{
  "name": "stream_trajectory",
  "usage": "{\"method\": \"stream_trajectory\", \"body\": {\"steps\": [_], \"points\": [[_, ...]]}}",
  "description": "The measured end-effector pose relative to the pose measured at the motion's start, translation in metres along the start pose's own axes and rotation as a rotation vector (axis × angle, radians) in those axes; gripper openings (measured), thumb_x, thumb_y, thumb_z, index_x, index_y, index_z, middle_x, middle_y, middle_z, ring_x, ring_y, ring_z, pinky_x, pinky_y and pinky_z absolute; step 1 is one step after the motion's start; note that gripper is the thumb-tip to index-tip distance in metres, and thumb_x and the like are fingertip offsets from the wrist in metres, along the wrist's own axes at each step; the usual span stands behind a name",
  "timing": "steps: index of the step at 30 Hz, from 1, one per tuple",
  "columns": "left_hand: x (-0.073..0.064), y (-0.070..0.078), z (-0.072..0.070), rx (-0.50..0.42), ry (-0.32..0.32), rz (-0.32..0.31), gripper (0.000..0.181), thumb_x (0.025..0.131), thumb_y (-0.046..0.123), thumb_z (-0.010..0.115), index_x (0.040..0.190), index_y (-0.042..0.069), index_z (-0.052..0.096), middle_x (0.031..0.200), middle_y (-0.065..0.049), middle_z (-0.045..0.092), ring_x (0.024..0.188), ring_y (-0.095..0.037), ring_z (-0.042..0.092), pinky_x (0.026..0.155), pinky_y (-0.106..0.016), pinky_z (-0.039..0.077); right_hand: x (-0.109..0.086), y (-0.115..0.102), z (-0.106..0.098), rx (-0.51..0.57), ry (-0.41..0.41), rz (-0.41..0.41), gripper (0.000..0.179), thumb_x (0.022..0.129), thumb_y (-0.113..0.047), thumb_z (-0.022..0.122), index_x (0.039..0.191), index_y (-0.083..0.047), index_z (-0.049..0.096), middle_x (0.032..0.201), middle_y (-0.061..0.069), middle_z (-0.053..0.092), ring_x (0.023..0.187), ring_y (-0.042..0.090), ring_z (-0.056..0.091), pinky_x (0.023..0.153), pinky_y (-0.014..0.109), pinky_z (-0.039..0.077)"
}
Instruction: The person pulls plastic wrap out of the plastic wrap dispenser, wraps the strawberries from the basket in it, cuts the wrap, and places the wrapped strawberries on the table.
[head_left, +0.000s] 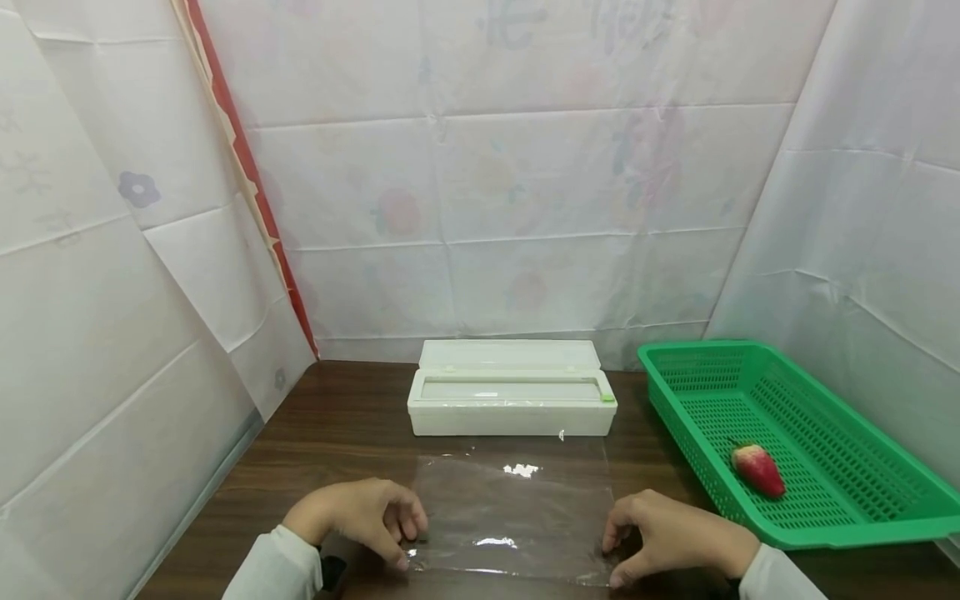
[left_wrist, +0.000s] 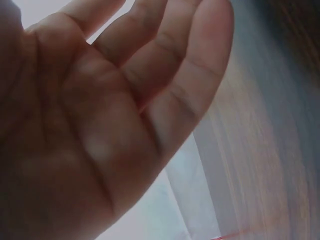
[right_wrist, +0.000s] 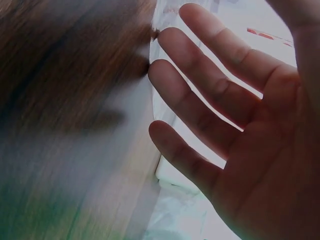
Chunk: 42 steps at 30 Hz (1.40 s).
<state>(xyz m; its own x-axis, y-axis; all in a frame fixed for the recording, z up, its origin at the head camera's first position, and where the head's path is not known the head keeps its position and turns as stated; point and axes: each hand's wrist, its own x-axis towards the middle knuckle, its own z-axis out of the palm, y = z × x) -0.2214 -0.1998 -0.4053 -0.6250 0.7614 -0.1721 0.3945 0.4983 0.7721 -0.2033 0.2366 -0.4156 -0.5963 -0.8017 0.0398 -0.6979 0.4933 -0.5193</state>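
Observation:
A clear sheet of plastic wrap lies over the table in front of a white wrap dispenser box, whose lid stands up at the back. At the sheet's near left corner is my left hand, thumb and fingers apart, with fingertips close to the film. My right hand is at the near right corner, its thumb tip right by the edge and a gap between thumb and fingers. Both wrist views show loosely bent fingers; the right fingertips reach the tabletop in that view.
On the right stands a green plastic basket holding a red and pale strawberry-like fruit. The dark wooden table is bounded by white patterned sheeting at the back and sides. A green slider sits on the dispenser's right end.

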Motion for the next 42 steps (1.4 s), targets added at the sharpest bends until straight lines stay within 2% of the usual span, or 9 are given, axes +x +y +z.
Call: {"method": "stream_trajectory", "body": {"steps": [6, 10, 15, 20, 24, 28, 31, 37, 42], "points": [[-0.002, 0.000, -0.003, -0.015, -0.033, 0.013, 0.036, 0.070, 0.023, 0.080, 0.102, 0.012, 0.065, 0.090, -0.006, 0.065, 0.074, -0.013, 0.059, 0.063, -0.023, 0.051, -0.004, -0.003, -0.003, -0.021, -0.002, 0.037, 0.035, 0.072, -0.052, 0.073, 0.092, -0.025, 0.068, 0.089, -0.017, 0.063, 0.079, 0.001, 0.053, 0.066, 0.026, 0.051], [-0.003, 0.000, -0.004, -0.006, -0.029, 0.012, 0.030, 0.080, 0.031, 0.073, 0.104, 0.015, 0.065, 0.091, -0.001, 0.066, 0.078, -0.012, 0.060, 0.066, -0.025, 0.050, -0.004, -0.002, -0.004, -0.034, 0.024, 0.019, 0.028, 0.080, -0.050, 0.067, 0.092, -0.024, 0.067, 0.087, -0.017, 0.062, 0.076, -0.001, 0.053, 0.064, 0.025, 0.051], [-0.004, 0.001, -0.006, 0.049, 0.028, 0.014, 0.025, 0.088, 0.037, 0.062, 0.103, 0.018, 0.065, 0.085, 0.008, 0.065, 0.075, -0.009, 0.059, 0.065, -0.025, 0.050, -0.001, 0.001, -0.003, -0.030, 0.074, -0.015, 0.018, 0.090, -0.041, 0.057, 0.091, -0.026, 0.067, 0.081, -0.018, 0.062, 0.070, -0.004, 0.054, 0.058, 0.021, 0.051], [-0.002, -0.001, -0.007, 0.085, 0.094, 0.061, 0.029, 0.088, 0.035, 0.063, 0.107, 0.013, 0.063, 0.087, 0.006, 0.065, 0.079, -0.010, 0.060, 0.069, -0.027, 0.052, -0.001, 0.002, -0.003, -0.063, 0.109, -0.015, 0.021, 0.086, -0.041, 0.064, 0.095, -0.023, 0.068, 0.092, -0.011, 0.067, 0.080, 0.000, 0.058, 0.065, 0.027, 0.055], [0.001, -0.001, -0.008, 0.130, 0.166, 0.122, 0.027, 0.089, 0.034, 0.063, 0.107, 0.014, 0.063, 0.090, 0.006, 0.066, 0.083, -0.008, 0.060, 0.075, -0.031, 0.054, -0.003, 0.001, -0.005, -0.095, 0.108, 0.041, 0.032, 0.082, -0.045, 0.067, 0.101, -0.019, 0.067, 0.098, -0.009, 0.066, 0.086, 0.004, 0.058, 0.069, 0.032, 0.055], [0.006, 0.000, -0.008, 0.136, 0.264, 0.148, 0.022, 0.090, 0.034, 0.061, 0.108, 0.022, 0.062, 0.093, 0.006, 0.067, 0.084, -0.009, 0.060, 0.076, -0.033, 0.054, -0.004, -0.004, -0.010, -0.090, 0.093, 0.094, 0.038, 0.083, -0.047, 0.064, 0.106, -0.017, 0.065, 0.100, -0.008, 0.065, 0.087, 0.005, 0.058, 0.070, 0.033, 0.055], [0.009, 0.002, -0.008, 0.135, 0.310, 0.148, 0.018, 0.091, 0.036, 0.060, 0.107, 0.028, 0.061, 0.094, 0.007, 0.066, 0.085, -0.009, 0.060, 0.075, -0.033, 0.054, -0.006, -0.011, -0.016, -0.109, 0.115, 0.097, 0.036, 0.086, -0.046, 0.061, 0.107, -0.018, 0.065, 0.101, -0.007, 0.066, 0.088, 0.006, 0.058, 0.071, 0.034, 0.055], [0.014, 0.003, -0.007, 0.171, 0.319, 0.139, 0.018, 0.091, 0.036, 0.059, 0.107, 0.028, 0.061, 0.097, 0.005, 0.067, 0.087, -0.007, 0.059, 0.076, -0.034, 0.055, -0.010, -0.023, -0.032, -0.160, 0.168, 0.082, 0.029, 0.089, -0.044, 0.059, 0.107, -0.022, 0.063, 0.100, -0.011, 0.064, 0.089, 0.006, 0.058, 0.072, 0.035, 0.055], [0.016, 0.005, -0.007, 0.195, 0.340, 0.137, 0.026, 0.091, 0.035, 0.059, 0.116, 0.028, 0.055, 0.100, -0.001, 0.066, 0.090, -0.008, 0.059, 0.077, -0.035, 0.055, -0.017, -0.031, -0.050, -0.209, 0.208, 0.093, 0.024, 0.090, -0.044, 0.057, 0.105, -0.025, 0.063, 0.098, -0.016, 0.062, 0.088, 0.003, 0.057, 0.072, 0.034, 0.055]]}}
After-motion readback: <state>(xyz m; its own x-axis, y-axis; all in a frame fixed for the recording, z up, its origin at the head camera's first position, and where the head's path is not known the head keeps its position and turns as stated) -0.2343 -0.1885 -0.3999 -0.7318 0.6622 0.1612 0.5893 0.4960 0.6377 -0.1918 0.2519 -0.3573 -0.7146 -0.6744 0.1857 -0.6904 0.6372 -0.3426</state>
